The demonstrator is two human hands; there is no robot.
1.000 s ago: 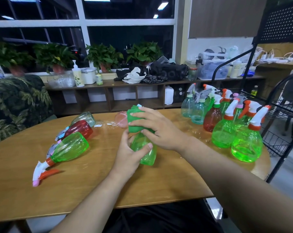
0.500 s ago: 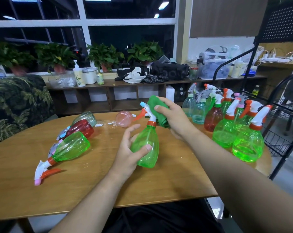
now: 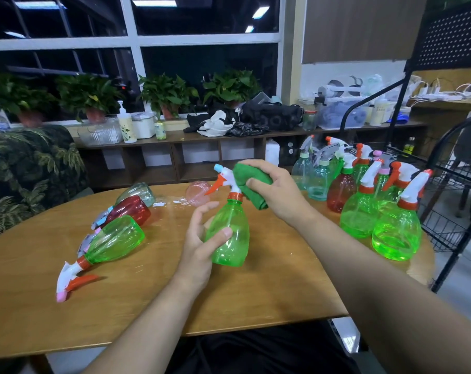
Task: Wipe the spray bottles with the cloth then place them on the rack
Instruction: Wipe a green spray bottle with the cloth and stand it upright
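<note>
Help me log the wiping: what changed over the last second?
The right hand, gripping the green cloth, lifted off the top of the green bottle and moved right, uncovering its sprayer head; the cloth now sits just behind it. The left hand kept holding the bottle's body upright, thumb in front. The lying bottles on the table and the standing bottles did not move.

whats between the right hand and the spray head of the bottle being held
The green cloth: the right hand grips it, bunched against the back of the green bottle's white spray head. The head view shows this.
</note>
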